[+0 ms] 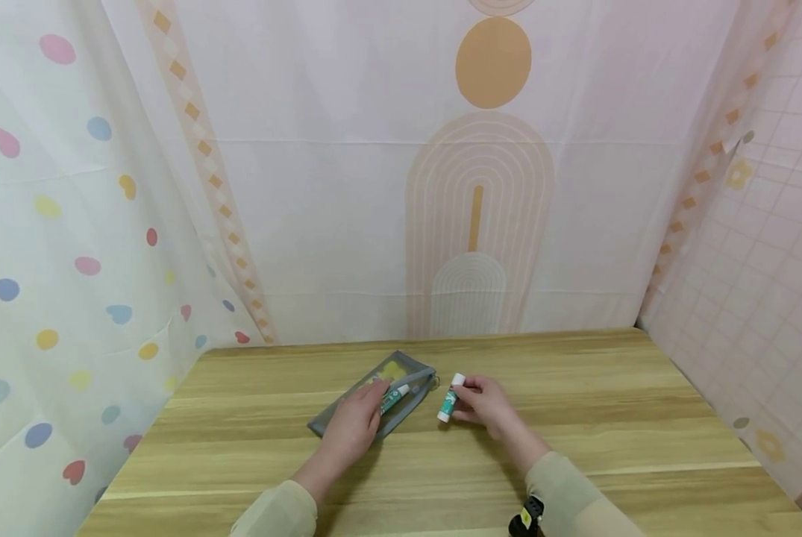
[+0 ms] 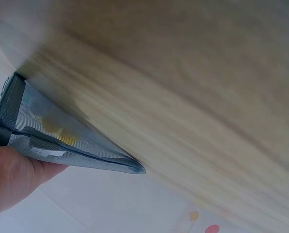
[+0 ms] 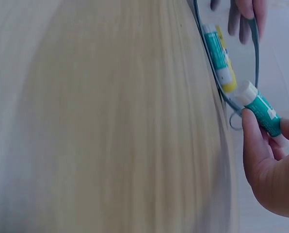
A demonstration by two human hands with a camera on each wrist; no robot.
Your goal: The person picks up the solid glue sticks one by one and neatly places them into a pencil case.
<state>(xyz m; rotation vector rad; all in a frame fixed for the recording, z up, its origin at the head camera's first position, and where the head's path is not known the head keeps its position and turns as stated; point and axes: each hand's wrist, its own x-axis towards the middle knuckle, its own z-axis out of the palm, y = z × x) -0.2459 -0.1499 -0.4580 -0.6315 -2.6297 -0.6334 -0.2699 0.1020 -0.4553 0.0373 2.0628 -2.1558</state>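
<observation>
A grey mesh zip pouch (image 1: 401, 429) lies slantwise on the wooden table, its mouth spread apart. My left hand (image 1: 355, 419) grips the pouch, its fingers over the rim in the right wrist view. Inside, a green-and-white glue stick (image 3: 216, 53) lies next to something yellow (image 3: 230, 82), partly hidden. Another green-and-white glue stick (image 1: 450, 399) is pinched between the thumb and fingers of my right hand (image 1: 486, 406), just right of the pouch's mouth. In the left wrist view, yellow shapes (image 2: 57, 128) show through the mesh.
The wooden table (image 1: 575, 418) reaches back to a white patterned curtain (image 1: 333, 224). Dotted cloth (image 1: 71, 298) hangs on the left and checked cloth (image 1: 763, 298) on the right. A small ring (image 1: 436, 382) hangs at the pouch's end. A black strap (image 1: 528, 516) is near the right sleeve.
</observation>
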